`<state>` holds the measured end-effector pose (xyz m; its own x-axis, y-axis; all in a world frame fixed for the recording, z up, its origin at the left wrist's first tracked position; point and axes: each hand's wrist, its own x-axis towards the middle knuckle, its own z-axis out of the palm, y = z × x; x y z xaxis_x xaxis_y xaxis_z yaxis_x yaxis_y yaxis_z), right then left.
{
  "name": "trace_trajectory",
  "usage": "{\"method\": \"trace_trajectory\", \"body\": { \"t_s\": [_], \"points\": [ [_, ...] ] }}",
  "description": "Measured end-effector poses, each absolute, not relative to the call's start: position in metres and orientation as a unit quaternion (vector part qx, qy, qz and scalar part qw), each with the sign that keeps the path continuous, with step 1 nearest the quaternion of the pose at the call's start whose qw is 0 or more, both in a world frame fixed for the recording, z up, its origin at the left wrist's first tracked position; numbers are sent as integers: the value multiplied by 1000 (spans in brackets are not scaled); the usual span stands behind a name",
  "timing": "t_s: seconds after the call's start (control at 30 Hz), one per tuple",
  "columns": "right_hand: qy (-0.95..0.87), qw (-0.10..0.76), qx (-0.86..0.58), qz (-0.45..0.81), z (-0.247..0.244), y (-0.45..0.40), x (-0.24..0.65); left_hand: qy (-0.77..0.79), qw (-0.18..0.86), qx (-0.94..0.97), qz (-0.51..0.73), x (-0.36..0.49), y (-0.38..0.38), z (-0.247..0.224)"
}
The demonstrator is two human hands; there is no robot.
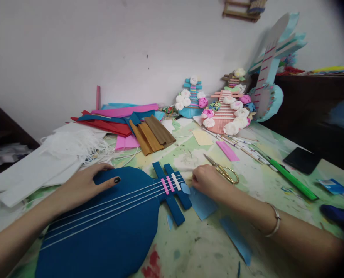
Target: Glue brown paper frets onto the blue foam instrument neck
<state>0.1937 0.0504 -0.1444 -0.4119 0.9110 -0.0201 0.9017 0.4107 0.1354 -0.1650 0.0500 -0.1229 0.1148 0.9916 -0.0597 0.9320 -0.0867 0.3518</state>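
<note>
A dark blue lute-shaped craft piece [122,227] lies on the table, with white strings and pink and white bars across its neck. My left hand [95,183] holds its upper edge, thumb on the face and the other fingers partly hidden at the rim. Beside the lute's head, my right hand [208,179] is closed, fingers curled down; anything inside them is hidden. A small light blue paper petal [185,189] sits on the lute's head. Light blue paper [203,206] lies below my right hand, and a blue strip [236,240] is nearer me. Gold-handled scissors [224,170] lie just beyond the hand.
White foam sheets [24,170] and tangled white string [76,144] lie at left. Folded coloured paper [117,119] is piled behind. Flower-decorated lutes [192,100] lean at the wall. A green cutter [293,179], a black phone [302,160] and pencils [244,148] lie at right.
</note>
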Motion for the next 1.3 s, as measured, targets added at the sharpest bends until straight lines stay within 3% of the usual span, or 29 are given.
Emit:
{"method": "trace_trajectory", "body": {
  "t_s": [0.4, 0.93, 1.3],
  "points": [
    [895, 52, 428, 118, -138, 37, 197, 663, 125, 730, 111, -169, 50, -133],
    [941, -6, 254, 225, -147, 67, 228, 665, 129, 726, 113, -174, 53, -138],
    [954, -136, 268, -14, -126, 79, 244, 701, 134, 690, 121, -168, 50, -133]
  ]
}}
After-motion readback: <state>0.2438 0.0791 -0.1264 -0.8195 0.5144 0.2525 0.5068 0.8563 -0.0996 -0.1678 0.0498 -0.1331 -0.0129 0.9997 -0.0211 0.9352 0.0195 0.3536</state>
